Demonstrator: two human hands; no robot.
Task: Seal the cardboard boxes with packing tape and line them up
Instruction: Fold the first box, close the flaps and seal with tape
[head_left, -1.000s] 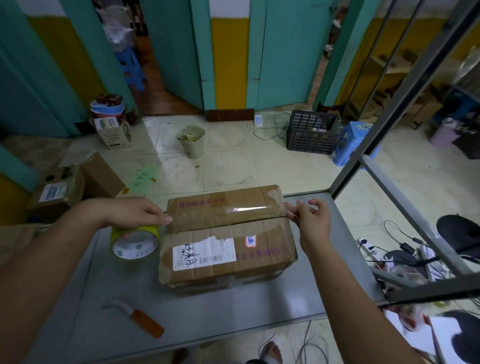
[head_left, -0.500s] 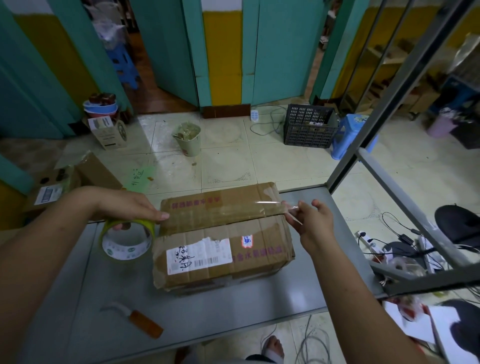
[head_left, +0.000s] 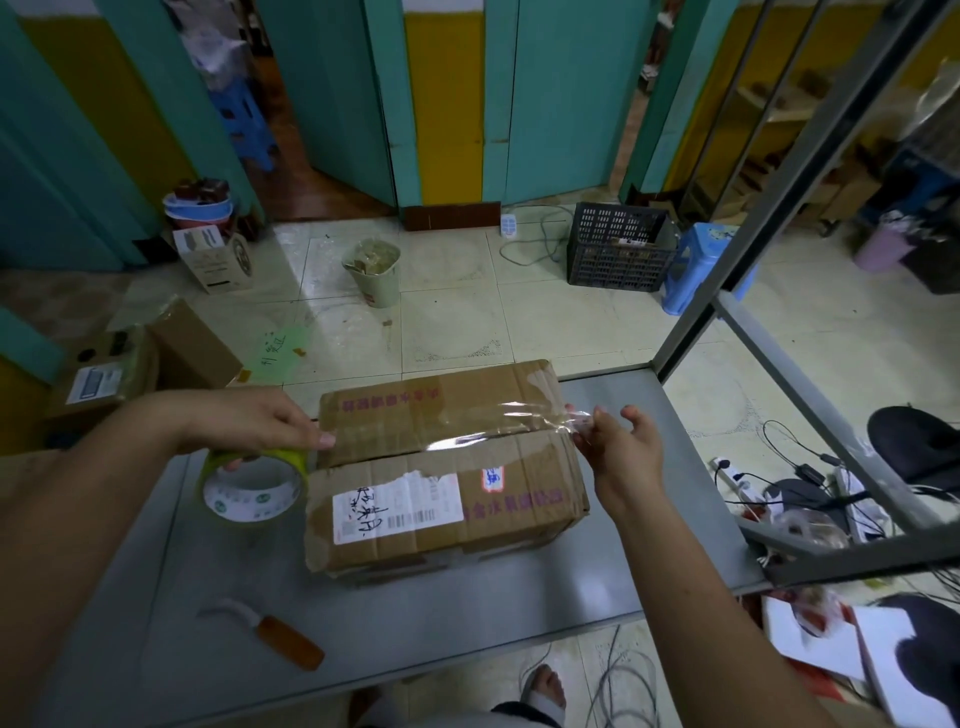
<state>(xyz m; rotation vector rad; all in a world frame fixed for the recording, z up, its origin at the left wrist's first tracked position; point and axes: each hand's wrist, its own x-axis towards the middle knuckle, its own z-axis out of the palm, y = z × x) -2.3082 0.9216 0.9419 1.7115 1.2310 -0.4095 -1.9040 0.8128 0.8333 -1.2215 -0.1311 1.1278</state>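
Note:
A worn cardboard box (head_left: 447, 478) with a white shipping label lies on the grey table (head_left: 467, 608). Its two top flaps meet along a seam. A strip of clear tape (head_left: 498, 431) runs above that seam from left to right. My left hand (head_left: 260, 423) grips the yellow-green tape roll (head_left: 252, 488) at the box's left end. My right hand (head_left: 621, 447) pinches the free end of the tape just past the box's right end.
An orange-handled knife (head_left: 270, 631) lies on the table's near left. Steel frame bars (head_left: 779, 208) rise at the table's right. On the floor beyond are a bin (head_left: 374, 270), a black crate (head_left: 618, 247), a blue stool (head_left: 696, 270) and cardboard boxes (head_left: 119, 369) at left.
The tape strip has come down closer to the box top, and my right hand has dropped slightly past the right end. My left hand and the roll stay at the left end.

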